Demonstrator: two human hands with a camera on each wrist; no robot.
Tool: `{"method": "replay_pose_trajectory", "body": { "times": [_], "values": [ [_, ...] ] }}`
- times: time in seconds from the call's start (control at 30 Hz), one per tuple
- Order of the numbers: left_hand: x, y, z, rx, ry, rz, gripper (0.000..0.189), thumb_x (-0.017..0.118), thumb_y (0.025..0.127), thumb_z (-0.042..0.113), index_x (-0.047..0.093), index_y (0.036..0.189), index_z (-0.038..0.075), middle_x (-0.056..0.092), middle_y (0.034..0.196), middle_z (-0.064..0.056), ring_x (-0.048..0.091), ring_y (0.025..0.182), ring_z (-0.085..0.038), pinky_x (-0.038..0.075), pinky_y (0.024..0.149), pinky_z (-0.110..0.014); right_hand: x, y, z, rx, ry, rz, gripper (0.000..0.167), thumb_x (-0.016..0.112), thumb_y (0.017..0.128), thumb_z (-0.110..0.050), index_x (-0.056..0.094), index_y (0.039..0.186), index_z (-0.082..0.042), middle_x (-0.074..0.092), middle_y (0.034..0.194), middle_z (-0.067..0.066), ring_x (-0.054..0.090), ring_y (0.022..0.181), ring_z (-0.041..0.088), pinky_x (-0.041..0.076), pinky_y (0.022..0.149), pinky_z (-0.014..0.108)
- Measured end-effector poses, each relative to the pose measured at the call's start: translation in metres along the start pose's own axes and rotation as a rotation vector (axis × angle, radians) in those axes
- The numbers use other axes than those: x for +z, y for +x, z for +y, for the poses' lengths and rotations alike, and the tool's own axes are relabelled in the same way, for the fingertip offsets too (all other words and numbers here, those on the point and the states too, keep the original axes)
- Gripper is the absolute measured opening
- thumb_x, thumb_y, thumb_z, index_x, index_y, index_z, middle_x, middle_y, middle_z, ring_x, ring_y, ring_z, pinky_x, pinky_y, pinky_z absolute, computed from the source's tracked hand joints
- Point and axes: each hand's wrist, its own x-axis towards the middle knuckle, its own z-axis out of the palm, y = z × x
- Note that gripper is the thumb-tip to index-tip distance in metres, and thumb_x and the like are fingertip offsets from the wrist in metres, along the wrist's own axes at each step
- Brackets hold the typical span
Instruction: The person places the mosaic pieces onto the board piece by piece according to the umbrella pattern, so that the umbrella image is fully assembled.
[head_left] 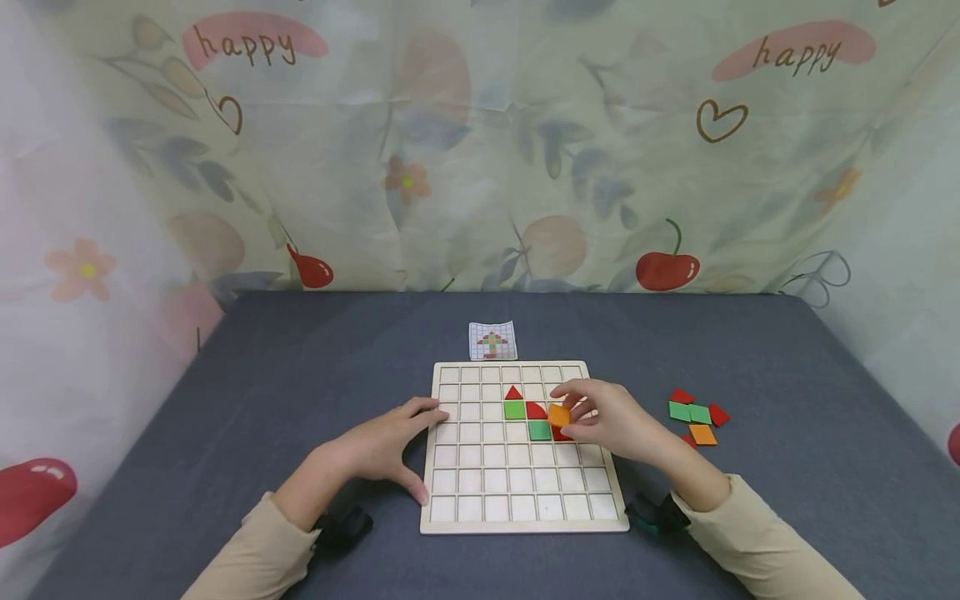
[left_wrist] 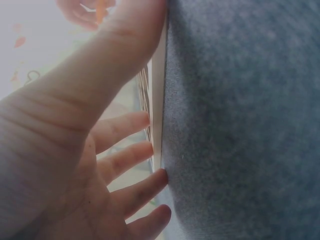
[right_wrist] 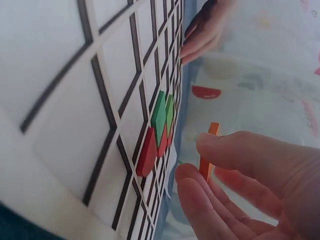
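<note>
A pale grid board (head_left: 525,527) lies on the dark cloth. My right hand (head_left: 615,421) pinches an orange tile (head_left: 558,415) between thumb and fingers, held above the board's right half. Under and beside it, cells hold a red triangle (head_left: 513,392), a green square (head_left: 514,409), a curved red piece (head_left: 535,410), a second green square (head_left: 539,430) and another red piece (right_wrist: 146,154), partly hidden by the hand in the head view. With fingers spread, my left hand (head_left: 375,443) rests at the board's left edge, thumb near the lower corner.
Beyond the board's far edge lies a small card (head_left: 492,341) printed with a coloured grid pattern. To the right, loose tiles sit on the cloth: green squares (head_left: 699,414), an orange tile (head_left: 703,435) and several red pieces (head_left: 718,415). A patterned curtain (head_left: 480,208) hangs behind.
</note>
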Motion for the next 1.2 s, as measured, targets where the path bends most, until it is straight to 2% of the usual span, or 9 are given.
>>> {"method": "replay_pose_trajectory", "body": {
  "times": [0.3, 0.53, 0.7, 0.9, 1.2],
  "values": [
    [0.0, 0.0, -0.001, -0.001, 0.002, 0.001, 0.105, 0.082, 0.061, 0.046, 0.033, 0.144, 0.006, 0.025, 0.15, -0.015, 0.03, 0.137, -0.033, 0.036, 0.104, -0.048, 0.009, 0.005, -0.003, -0.016, 0.04, -0.007, 0.027, 0.074, 0.076, -0.004, 0.064, 0.101, 0.001, 0.064, 0.102, 0.014, 0.065, 0.085, 0.018, 0.055, 0.071, 0.024],
    [0.001, 0.0, -0.001, -0.007, -0.005, -0.001, 0.105, 0.082, 0.061, 0.047, 0.033, 0.144, 0.007, 0.024, 0.15, -0.015, 0.03, 0.138, -0.032, 0.035, 0.104, -0.048, 0.013, 0.008, -0.007, -0.051, -0.024, -0.013, 0.024, 0.074, 0.077, -0.006, 0.065, 0.099, -0.003, 0.064, 0.098, 0.008, 0.059, 0.08, 0.014, 0.051, 0.067, 0.019],
    [0.0, 0.001, -0.001, -0.015, -0.018, -0.004, 0.105, 0.082, 0.061, 0.046, 0.032, 0.145, 0.008, 0.023, 0.151, -0.014, 0.029, 0.138, -0.032, 0.035, 0.105, -0.048, 0.016, 0.012, -0.01, -0.074, -0.074, -0.018, 0.023, 0.075, 0.076, -0.009, 0.067, 0.098, -0.006, 0.064, 0.091, 0.004, 0.054, 0.074, 0.012, 0.045, 0.062, 0.019],
    [0.0, 0.001, -0.001, -0.015, -0.019, -0.005, 0.105, 0.082, 0.061, 0.047, 0.032, 0.145, 0.008, 0.023, 0.151, -0.014, 0.029, 0.138, -0.032, 0.035, 0.105, -0.047, 0.02, 0.017, -0.014, -0.096, -0.1, -0.032, 0.022, 0.074, 0.077, -0.009, 0.068, 0.097, -0.005, 0.062, 0.086, 0.003, 0.052, 0.068, 0.011, 0.043, 0.061, 0.019],
    [0.0, 0.001, -0.002, -0.005, -0.01, -0.002, 0.105, 0.082, 0.061, 0.047, 0.032, 0.144, 0.007, 0.024, 0.15, -0.014, 0.03, 0.138, -0.032, 0.036, 0.104, -0.047, 0.027, 0.024, -0.018, -0.077, -0.13, -0.047, 0.02, 0.075, 0.075, -0.008, 0.069, 0.094, -0.007, 0.06, 0.081, 0.003, 0.045, 0.066, 0.007, 0.04, 0.063, 0.019]
  ]
}}
